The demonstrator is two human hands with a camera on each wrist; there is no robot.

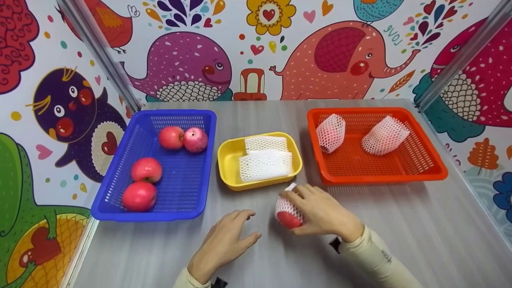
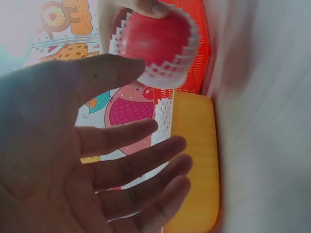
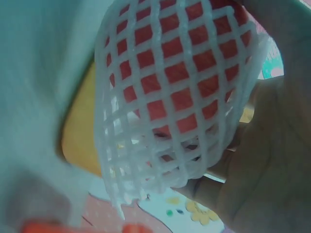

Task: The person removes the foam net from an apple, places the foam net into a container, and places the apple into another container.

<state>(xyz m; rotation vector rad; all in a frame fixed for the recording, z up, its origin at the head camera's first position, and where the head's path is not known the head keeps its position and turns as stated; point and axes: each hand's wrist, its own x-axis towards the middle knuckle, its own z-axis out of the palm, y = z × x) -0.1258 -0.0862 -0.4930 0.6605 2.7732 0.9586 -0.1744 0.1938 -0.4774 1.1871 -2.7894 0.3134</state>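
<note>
My right hand point(image 1: 322, 210) grips a red apple point(image 1: 289, 219) wrapped in a white foam net sleeve point(image 1: 285, 205), held in front of the yellow basket point(image 1: 260, 186). In the right wrist view the foam net point(image 3: 170, 97) covers most of the apple, its loose end hanging past the fruit. The left wrist view shows the apple's bare red end point(image 2: 158, 39) poking out of the net. To the left, my left hand point(image 1: 224, 242) is apart from the apple, fingers spread and holding nothing.
A blue basket point(image 1: 154, 216) at left holds several bare apples point(image 1: 147, 170). White foam nets point(image 1: 266, 165) lie flat in the yellow basket. In the red basket point(image 1: 384, 178) at right are two net-wrapped apples point(image 1: 331, 133). Printed wall panels point(image 1: 256, 52) enclose the grey table point(image 1: 256, 264).
</note>
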